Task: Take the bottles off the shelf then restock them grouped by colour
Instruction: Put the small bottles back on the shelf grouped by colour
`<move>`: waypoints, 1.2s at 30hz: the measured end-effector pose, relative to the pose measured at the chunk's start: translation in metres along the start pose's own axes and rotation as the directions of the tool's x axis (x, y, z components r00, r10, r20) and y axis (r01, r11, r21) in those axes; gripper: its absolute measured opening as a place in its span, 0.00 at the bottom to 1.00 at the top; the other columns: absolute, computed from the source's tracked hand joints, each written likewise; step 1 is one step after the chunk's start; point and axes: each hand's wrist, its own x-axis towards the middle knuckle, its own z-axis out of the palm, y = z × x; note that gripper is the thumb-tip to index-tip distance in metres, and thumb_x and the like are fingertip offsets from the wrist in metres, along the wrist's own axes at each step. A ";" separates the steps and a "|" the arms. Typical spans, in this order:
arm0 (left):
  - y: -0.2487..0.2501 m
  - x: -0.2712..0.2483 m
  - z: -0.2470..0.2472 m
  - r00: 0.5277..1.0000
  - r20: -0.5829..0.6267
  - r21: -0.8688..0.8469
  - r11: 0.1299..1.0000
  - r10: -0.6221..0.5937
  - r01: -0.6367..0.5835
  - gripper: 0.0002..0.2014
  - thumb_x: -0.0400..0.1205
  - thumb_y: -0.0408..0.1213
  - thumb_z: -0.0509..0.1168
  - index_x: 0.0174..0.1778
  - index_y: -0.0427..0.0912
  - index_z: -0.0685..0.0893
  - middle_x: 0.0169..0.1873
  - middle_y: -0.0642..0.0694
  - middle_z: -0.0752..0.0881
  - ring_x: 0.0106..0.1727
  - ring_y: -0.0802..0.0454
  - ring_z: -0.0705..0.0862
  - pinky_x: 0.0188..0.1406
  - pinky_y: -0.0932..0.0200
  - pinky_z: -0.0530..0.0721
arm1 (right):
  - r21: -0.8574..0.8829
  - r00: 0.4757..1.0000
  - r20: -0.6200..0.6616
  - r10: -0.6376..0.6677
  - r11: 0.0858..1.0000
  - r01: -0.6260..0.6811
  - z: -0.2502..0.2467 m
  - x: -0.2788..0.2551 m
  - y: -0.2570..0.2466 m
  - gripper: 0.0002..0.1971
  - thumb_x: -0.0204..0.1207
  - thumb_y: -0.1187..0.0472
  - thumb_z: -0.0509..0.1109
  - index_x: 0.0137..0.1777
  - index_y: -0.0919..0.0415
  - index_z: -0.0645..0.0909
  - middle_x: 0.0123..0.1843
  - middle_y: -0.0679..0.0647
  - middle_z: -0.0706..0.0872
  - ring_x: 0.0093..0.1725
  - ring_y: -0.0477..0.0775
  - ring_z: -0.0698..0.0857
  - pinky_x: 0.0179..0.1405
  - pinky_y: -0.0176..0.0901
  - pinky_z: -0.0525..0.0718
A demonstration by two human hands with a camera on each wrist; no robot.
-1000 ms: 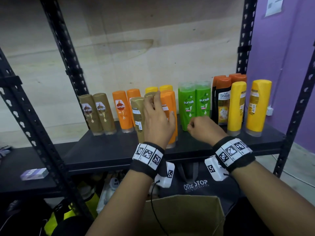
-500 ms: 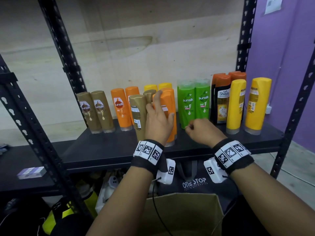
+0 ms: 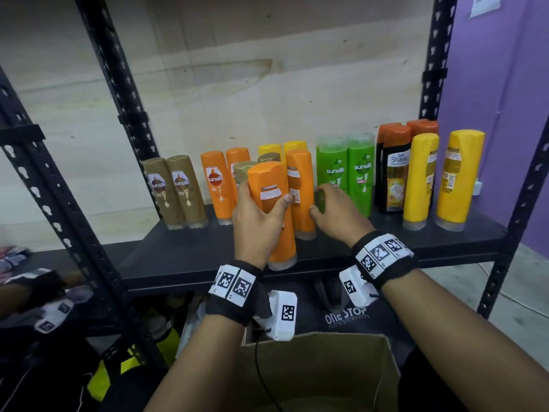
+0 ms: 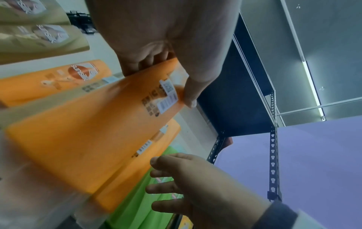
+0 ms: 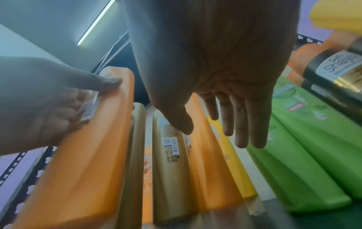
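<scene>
Left hand (image 3: 258, 224) grips a tall orange plastic shampoo bottle (image 3: 271, 209), tilted at shelf front. Right hand (image 3: 337, 217) loose-fingered, empty, just right of it. Clearing seems barely begun: brown, green, yellow bottles beyond both hands remain shelved.

- A shop stockroom or retail back room: black slotted-steel shelf (image 3: 297, 251) against a bare plywood wall (image 3: 237, 69).
- Shampoo bottles (image 3: 344, 173) in rows, cardboard box (image 3: 312, 367) below.

Near, below me: open brown cardboard box (image 3: 320, 370). Behind it, black "ONE STOP" bag (image 3: 350, 315). Purple wall (image 3: 499, 69) far right.
</scene>
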 end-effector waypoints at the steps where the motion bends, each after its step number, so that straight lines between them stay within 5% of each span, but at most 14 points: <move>1: 0.000 0.000 -0.005 1.000 0.005 -0.001 1.000 0.000 0.000 0.26 0.78 0.52 0.79 0.67 0.59 0.74 0.55 0.62 0.87 0.55 0.74 0.86 0.45 0.75 0.84 | 0.025 1.000 -0.010 -0.003 1.000 0.003 0.002 0.004 -0.004 0.27 0.83 0.50 0.71 0.79 0.57 0.70 0.72 0.56 0.79 0.68 0.58 0.81 0.69 0.59 0.82; 7: -0.003 0.000 -0.028 1.000 -0.013 -0.007 1.000 -0.013 0.013 0.28 0.78 0.52 0.78 0.70 0.56 0.74 0.57 0.61 0.86 0.54 0.72 0.86 0.44 0.76 0.82 | 0.138 0.998 -0.009 0.056 0.989 -0.055 0.017 0.020 -0.018 0.31 0.83 0.52 0.72 0.82 0.58 0.65 0.72 0.62 0.83 0.67 0.66 0.85 0.66 0.60 0.84; 16: -0.006 -0.003 -0.026 1.000 -0.014 -0.049 0.999 -0.015 0.014 0.29 0.80 0.48 0.78 0.73 0.53 0.73 0.60 0.55 0.86 0.59 0.61 0.87 0.55 0.64 0.88 | 0.228 0.992 -0.092 0.082 0.972 -0.060 0.034 0.024 -0.012 0.30 0.85 0.55 0.72 0.81 0.60 0.62 0.70 0.66 0.84 0.65 0.70 0.86 0.60 0.60 0.83; 19: -0.006 -0.003 -0.019 1.000 0.007 -0.063 0.998 -0.006 0.006 0.25 0.80 0.47 0.78 0.67 0.63 0.71 0.59 0.59 0.86 0.58 0.65 0.87 0.51 0.70 0.86 | 0.249 0.991 -0.100 0.093 0.966 -0.065 0.032 0.022 -0.006 0.30 0.85 0.55 0.72 0.82 0.58 0.63 0.71 0.65 0.84 0.66 0.69 0.85 0.61 0.58 0.82; 22: -0.007 -0.002 -0.007 1.000 0.021 -0.076 0.997 -0.022 0.024 0.25 0.80 0.46 0.78 0.68 0.56 0.73 0.58 0.57 0.86 0.56 0.67 0.87 0.49 0.74 0.85 | 0.278 0.986 -0.111 0.123 0.957 -0.088 0.026 0.017 0.002 0.30 0.85 0.55 0.72 0.82 0.55 0.63 0.69 0.64 0.85 0.66 0.67 0.85 0.62 0.57 0.81; 28: -0.010 0.002 0.026 0.999 0.038 -0.124 0.992 -0.032 0.037 0.24 0.80 0.43 0.78 0.68 0.48 0.76 0.57 0.53 0.88 0.58 0.57 0.89 0.61 0.47 0.89 | 0.302 0.980 -0.164 0.114 0.951 -0.061 0.006 0.008 0.024 0.29 0.84 0.55 0.73 0.82 0.53 0.67 0.70 0.60 0.86 0.66 0.64 0.86 0.63 0.54 0.83; 33: -0.011 0.003 0.059 0.996 0.088 -0.179 0.983 -0.021 0.037 0.24 0.79 0.40 0.79 0.67 0.53 0.76 0.52 0.59 0.89 0.55 0.60 0.89 0.61 0.46 0.89 | 0.291 0.974 -0.198 0.109 0.955 -0.047 -0.011 0.001 0.048 0.29 0.83 0.50 0.73 0.81 0.48 0.68 0.68 0.56 0.87 0.65 0.61 0.87 0.61 0.53 0.83; 36: -0.009 0.004 0.077 0.993 0.113 -0.206 0.978 -0.015 0.038 0.25 0.79 0.40 0.79 0.69 0.47 0.76 0.55 0.53 0.89 0.57 0.56 0.90 0.62 0.43 0.89 | 0.296 0.968 -0.233 0.096 0.955 -0.023 -0.019 -0.004 0.063 0.29 0.84 0.50 0.73 0.82 0.48 0.67 0.68 0.55 0.87 0.64 0.58 0.87 0.61 0.51 0.84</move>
